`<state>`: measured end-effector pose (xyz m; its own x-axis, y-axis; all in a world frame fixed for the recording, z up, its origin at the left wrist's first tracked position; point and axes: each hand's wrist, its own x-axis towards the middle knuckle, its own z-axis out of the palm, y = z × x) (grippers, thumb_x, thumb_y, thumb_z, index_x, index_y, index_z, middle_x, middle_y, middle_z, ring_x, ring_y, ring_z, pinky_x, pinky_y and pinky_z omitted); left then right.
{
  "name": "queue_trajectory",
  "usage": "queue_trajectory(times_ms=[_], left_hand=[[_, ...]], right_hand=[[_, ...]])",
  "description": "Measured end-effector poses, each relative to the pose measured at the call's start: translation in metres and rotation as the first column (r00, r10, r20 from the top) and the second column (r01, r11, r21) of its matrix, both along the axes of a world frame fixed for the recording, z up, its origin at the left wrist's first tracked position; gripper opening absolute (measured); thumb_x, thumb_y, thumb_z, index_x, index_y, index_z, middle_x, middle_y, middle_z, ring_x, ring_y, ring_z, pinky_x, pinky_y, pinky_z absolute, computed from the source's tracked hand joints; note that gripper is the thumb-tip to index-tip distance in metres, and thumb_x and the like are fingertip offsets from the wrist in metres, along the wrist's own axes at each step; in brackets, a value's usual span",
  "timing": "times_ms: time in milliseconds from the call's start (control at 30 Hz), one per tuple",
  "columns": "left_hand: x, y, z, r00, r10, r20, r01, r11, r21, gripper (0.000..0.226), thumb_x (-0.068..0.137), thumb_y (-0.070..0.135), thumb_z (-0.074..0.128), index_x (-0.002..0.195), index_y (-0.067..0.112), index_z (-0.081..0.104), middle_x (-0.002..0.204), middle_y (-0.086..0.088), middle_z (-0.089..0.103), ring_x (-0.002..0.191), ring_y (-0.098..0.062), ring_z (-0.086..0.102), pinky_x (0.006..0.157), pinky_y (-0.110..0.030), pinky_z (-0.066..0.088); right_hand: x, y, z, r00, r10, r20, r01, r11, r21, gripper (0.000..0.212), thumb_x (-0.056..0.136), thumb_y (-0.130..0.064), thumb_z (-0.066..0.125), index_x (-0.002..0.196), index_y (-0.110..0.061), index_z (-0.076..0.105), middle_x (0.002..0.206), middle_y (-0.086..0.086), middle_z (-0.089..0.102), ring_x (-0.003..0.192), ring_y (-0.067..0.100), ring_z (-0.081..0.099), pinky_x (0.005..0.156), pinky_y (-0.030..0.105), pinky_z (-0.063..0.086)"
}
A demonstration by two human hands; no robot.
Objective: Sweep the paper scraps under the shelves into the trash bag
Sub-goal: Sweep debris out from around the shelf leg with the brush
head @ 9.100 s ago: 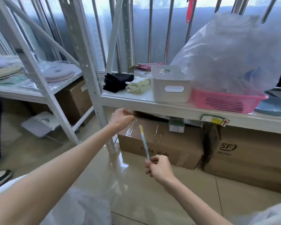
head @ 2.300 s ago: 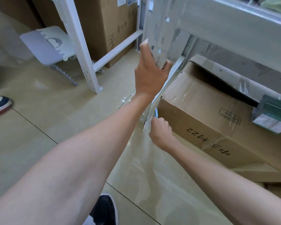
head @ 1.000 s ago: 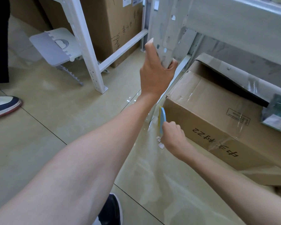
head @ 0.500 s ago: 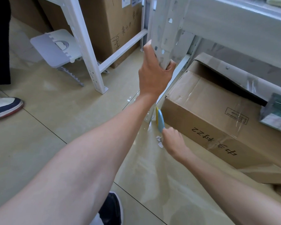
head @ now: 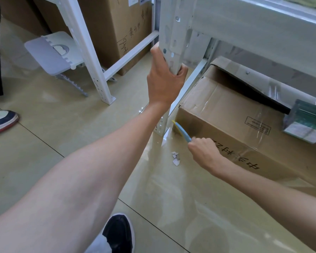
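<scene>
Left hand (head: 163,83) clamped on post (head: 171,33). Right hand (head: 202,152) fisted round brush (head: 181,131), tip at box (head: 235,121) corner. Scraps (head: 175,157) on floor (head: 53,125), just left of right hand, below left hand.

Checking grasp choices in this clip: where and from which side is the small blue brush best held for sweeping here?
Grip the blue brush at its rear handle end, from the open floor side, as the right hand does. Its tip is wedged between the shelf post and the cardboard box, so only the tail is free. The paper scraps lie just below.
</scene>
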<state>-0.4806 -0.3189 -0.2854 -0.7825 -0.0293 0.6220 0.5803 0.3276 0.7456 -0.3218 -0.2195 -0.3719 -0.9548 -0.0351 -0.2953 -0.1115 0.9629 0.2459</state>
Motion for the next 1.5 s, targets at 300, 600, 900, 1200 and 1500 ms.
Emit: queue_trajectory(times_ms=[300,600,900,1200,1500], left_hand=[[0.001,-0.001,0.002,1.0,-0.001,-0.006,0.001,1.0,0.026,0.052,0.075,0.034,0.057,0.115,0.008,0.037,0.094,0.002,0.051,0.069,-0.012,0.05,0.054,-0.009,0.042],[0.003,-0.002,0.003,1.0,-0.023,0.008,0.022,0.998,0.052,0.049,0.072,0.037,0.058,0.109,0.026,0.028,0.092,0.007,0.048,0.065,-0.005,0.051,0.052,-0.004,0.04],[0.002,0.0,0.001,1.0,0.003,-0.015,-0.003,1.0,0.009,0.055,0.077,0.03,0.064,0.118,0.004,0.039,0.096,0.006,0.047,0.071,-0.011,0.053,0.054,-0.019,0.052],[0.008,0.001,0.008,1.0,0.008,0.007,-0.008,1.0,0.008,0.046,0.079,0.033,0.06,0.109,0.019,0.029,0.094,0.002,0.048,0.073,-0.012,0.055,0.06,-0.022,0.054],[0.005,0.002,0.004,0.998,0.053,0.041,-0.054,0.998,0.02,0.044,0.076,0.028,0.061,0.105,0.02,0.029,0.081,0.015,0.04,0.075,0.003,0.051,0.058,-0.011,0.044]], right_hand=[[0.017,-0.03,-0.033,0.982,0.14,0.125,-0.131,0.988,-0.077,0.027,0.081,0.008,0.049,0.098,-0.007,0.064,0.091,0.01,0.066,0.083,0.028,0.064,0.056,0.032,0.036],[0.033,-0.035,-0.02,0.998,0.053,0.031,-0.047,0.986,-0.162,0.013,0.083,-0.007,0.049,0.086,-0.009,0.061,0.084,0.011,0.065,0.071,0.032,0.061,0.049,0.031,0.024],[0.008,-0.02,-0.026,0.996,-0.091,0.018,0.093,0.985,-0.148,0.011,0.076,-0.003,0.051,0.071,-0.012,0.052,0.08,0.013,0.062,0.069,0.03,0.058,0.047,0.029,0.019],[0.063,-0.03,-0.036,0.997,0.046,0.068,-0.028,0.97,-0.24,0.021,0.08,0.002,0.048,0.094,-0.004,0.063,0.09,0.014,0.066,0.077,0.033,0.062,0.052,0.035,0.031],[0.002,-0.024,0.0,0.958,-0.267,-0.103,0.218,0.915,-0.339,0.008,0.077,-0.001,0.054,0.079,-0.006,0.06,0.082,0.016,0.063,0.075,0.037,0.061,0.054,0.033,0.027]])
